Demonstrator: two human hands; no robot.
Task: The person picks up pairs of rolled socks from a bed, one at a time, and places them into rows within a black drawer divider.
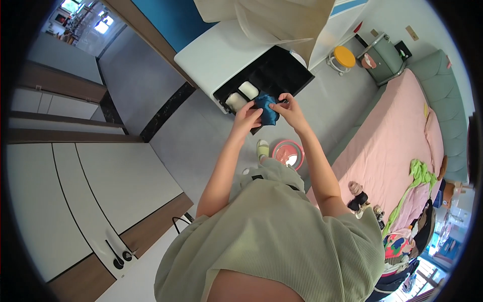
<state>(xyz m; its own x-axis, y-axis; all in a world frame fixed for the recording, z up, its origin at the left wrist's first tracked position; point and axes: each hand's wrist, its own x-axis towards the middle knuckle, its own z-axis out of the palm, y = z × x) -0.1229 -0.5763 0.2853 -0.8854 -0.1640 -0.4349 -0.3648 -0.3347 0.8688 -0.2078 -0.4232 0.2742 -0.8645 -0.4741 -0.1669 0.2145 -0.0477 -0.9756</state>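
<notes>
Between my two hands is a small bundle of shiny dark blue cloth [268, 109], held up over the near edge of a pulled-out black drawer [274, 70]. My left hand [247, 118] grips its left side, with fingers curled round it. My right hand [290, 108] pinches its upper right part between thumb and fingers. What the bundle is exactly, I cannot make out. Just beyond my left hand, two white rolled or folded pieces [248, 90] lie side by side in the drawer.
The drawer belongs to a white cabinet [216, 53] with beige cloth hanging over it. A pink basin [274, 151] stands on the floor by my feet. To the right are a bed with pink bedding [380, 131] and a yellow-topped stool [344, 56]. A white door [115, 186] is at left.
</notes>
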